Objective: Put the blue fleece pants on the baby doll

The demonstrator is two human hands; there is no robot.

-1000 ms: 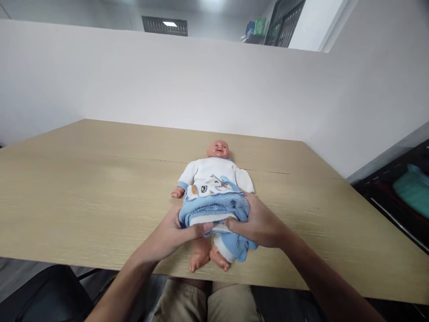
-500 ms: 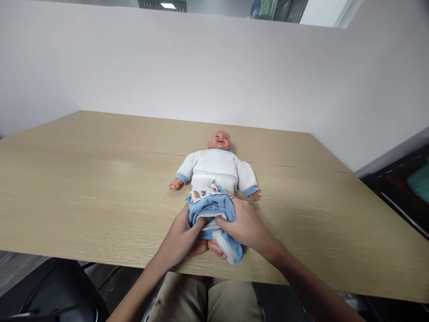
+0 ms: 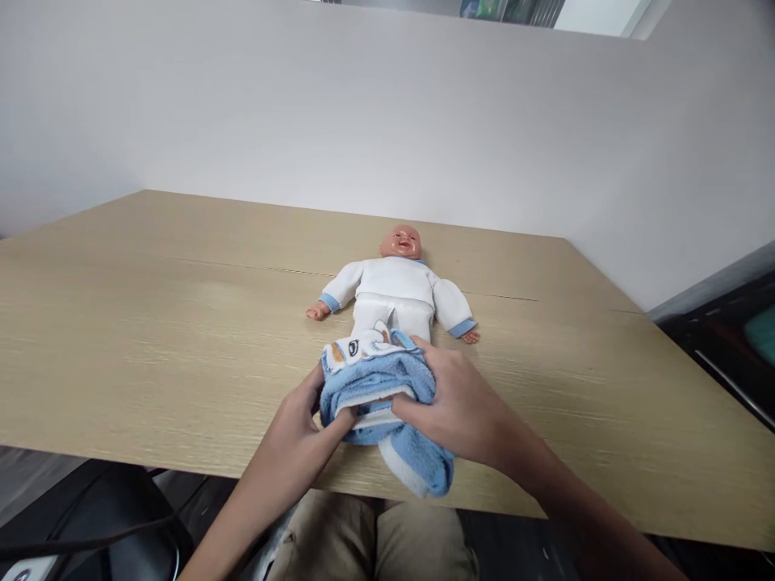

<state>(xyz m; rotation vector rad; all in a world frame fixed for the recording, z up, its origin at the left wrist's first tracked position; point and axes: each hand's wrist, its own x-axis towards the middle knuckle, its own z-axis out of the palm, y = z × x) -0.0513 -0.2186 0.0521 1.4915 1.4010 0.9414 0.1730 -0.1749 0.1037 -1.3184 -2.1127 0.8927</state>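
A baby doll [image 3: 396, 278] in a white top with blue cuffs lies on its back, head toward the wall. Over its lower legs is a bunched blue terry garment [image 3: 379, 379] with white trim and an animal face with an eye. My left hand [image 3: 306, 415] grips the garment's left side, thumb inside its white-edged opening. My right hand [image 3: 457, 399] grips the right side, its thumb also at the opening. One blue and white end of the garment hangs down at the lower right. The doll's feet are hidden behind it.
The doll lies on a wooden table [image 3: 182, 339] with a seam across it, and the front edge is close to my lap. A white wall [image 3: 303, 113] rises behind. A black chair [image 3: 115, 516] stands at lower left, and a dark object [image 3: 726, 347] at the right.
Both hands have brought the garment slightly nearer to me and spread it wider. The doll's feet, visible before, are now covered. The view has tilted down a little.
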